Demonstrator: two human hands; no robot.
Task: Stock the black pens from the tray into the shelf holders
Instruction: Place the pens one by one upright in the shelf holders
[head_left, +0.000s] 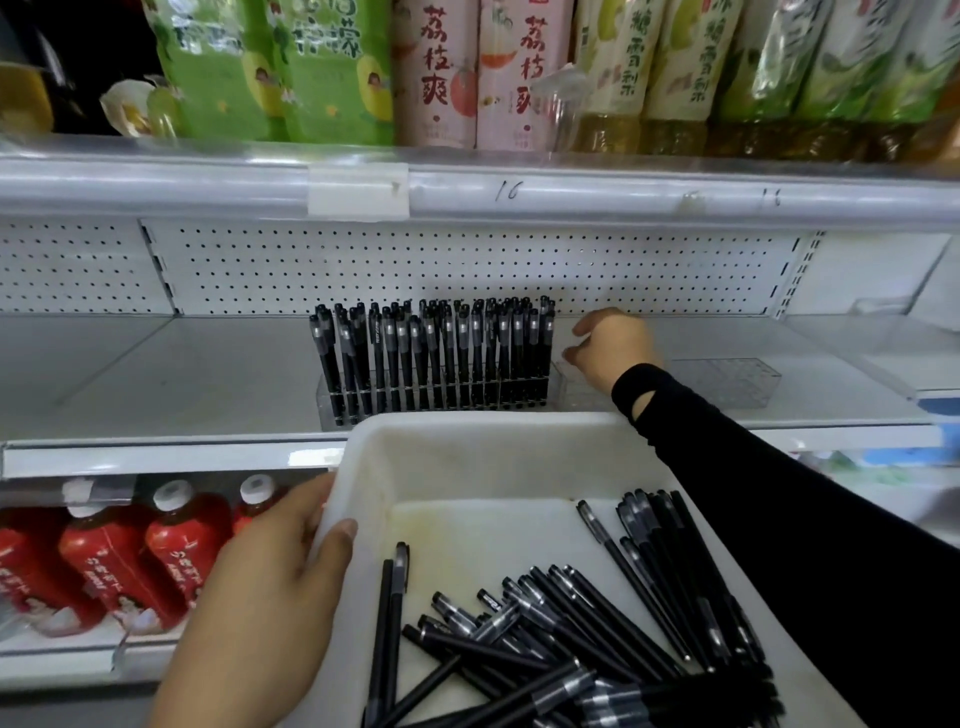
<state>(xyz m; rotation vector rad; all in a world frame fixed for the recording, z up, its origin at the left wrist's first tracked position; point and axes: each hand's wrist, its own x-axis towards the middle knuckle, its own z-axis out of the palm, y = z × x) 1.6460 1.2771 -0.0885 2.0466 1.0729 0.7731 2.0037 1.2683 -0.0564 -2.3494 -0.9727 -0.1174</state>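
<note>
A white tray sits low in the head view with several loose black pens heaped in its near right part. My left hand grips the tray's left rim, thumb inside. On the middle shelf a clear holder stands packed with several upright black pens. Right of it lies an empty clear holder. My right hand, in a black sleeve, reaches over this empty holder's left end with fingers loosely curled; no pen shows in it.
A white pegboard back panel rises behind the holders. Drink packs line the shelf above. Red bottles stand on the shelf below left. Another clear container sits at the far right of the shelf.
</note>
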